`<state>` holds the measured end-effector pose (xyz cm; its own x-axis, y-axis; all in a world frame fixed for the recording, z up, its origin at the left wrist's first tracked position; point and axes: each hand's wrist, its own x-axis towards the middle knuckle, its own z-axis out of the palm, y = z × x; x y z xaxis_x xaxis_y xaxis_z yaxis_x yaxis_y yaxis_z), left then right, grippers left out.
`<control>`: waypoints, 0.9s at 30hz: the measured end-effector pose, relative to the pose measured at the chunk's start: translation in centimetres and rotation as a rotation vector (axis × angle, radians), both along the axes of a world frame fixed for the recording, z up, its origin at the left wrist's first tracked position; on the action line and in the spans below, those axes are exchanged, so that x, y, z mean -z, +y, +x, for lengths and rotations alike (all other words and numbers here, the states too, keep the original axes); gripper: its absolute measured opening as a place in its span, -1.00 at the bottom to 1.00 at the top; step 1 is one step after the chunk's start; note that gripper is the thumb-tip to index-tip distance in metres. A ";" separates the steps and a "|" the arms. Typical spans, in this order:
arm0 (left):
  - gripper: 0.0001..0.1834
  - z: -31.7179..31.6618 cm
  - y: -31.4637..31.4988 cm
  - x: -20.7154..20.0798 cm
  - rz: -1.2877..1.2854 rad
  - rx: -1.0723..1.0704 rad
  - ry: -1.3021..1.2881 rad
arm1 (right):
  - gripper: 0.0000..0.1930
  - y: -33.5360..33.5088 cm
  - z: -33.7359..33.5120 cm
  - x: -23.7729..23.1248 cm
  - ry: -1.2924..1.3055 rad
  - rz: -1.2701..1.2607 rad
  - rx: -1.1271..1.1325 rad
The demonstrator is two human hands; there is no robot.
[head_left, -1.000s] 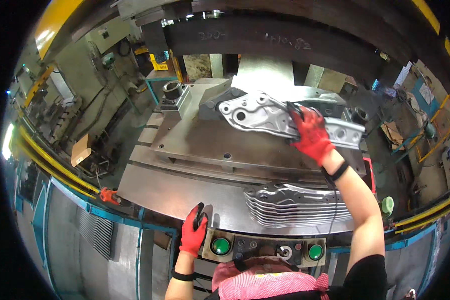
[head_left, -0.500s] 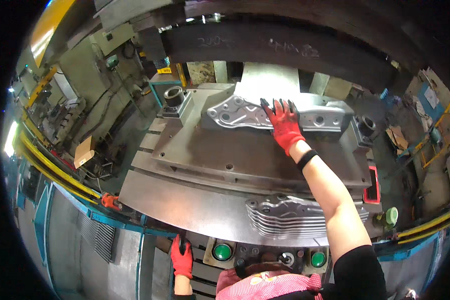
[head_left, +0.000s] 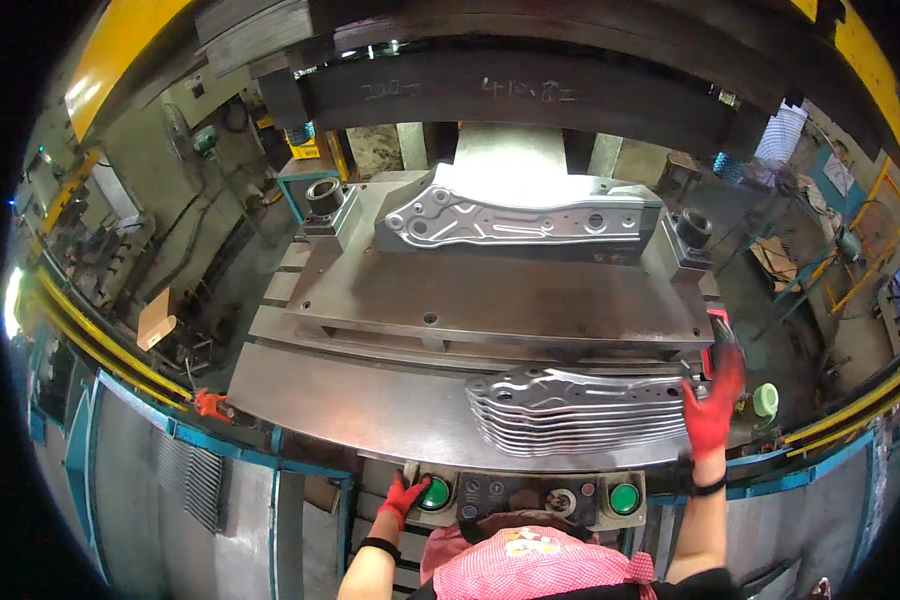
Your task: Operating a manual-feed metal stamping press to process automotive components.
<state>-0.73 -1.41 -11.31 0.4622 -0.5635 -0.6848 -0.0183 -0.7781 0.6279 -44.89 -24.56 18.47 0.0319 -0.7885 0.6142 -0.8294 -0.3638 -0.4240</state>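
1. Head view, 12–1 o'clock: a silvery part (head_left: 520, 218) is lying on the die block (head_left: 653, 218); sitting askew, it could get misshapen.
2. 6 o'clock: the left hand (head_left: 403, 493) is resting at a green button (head_left: 434, 494), grip uncurled, empty; a mistimed push could endanger fingers.
3. 4 o'clock: the blurred right hand (head_left: 712, 412) is hovering by the stacked parts (head_left: 580, 420), grip apparently open, empty; a knock could topple them.
4. 12 o'clock: chalk-like handwriting (head_left: 526, 90) is showing on the dark beam (head_left: 450, 108); no brand is reading clearly.

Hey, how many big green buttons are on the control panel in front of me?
2. One green button is at the left end of the control panel, beside your left hand; the other is at the right end. The pink checked cloth may hide more.
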 end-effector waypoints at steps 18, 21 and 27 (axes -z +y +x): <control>0.48 0.4 -1.7 1.7 -0.074 0.079 -0.015 | 0.10 13.7 -11.9 31.4 -0.760 1.157 0.219; 0.47 1.4 -1.2 4.5 -0.074 0.116 -0.068 | 0.09 14.0 -10.5 29.6 -0.638 1.172 0.233; 0.48 1.2 -1.5 3.9 -0.047 0.157 -0.102 | 0.08 14.6 -10.3 30.0 -0.585 1.107 0.282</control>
<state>0.52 -2.89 -15.23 0.4320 -0.6640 -0.6103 -0.2022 -0.7308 0.6520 -55.18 -10.01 -11.55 -0.2695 -0.8206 -0.5039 -0.4090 0.5713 -0.7116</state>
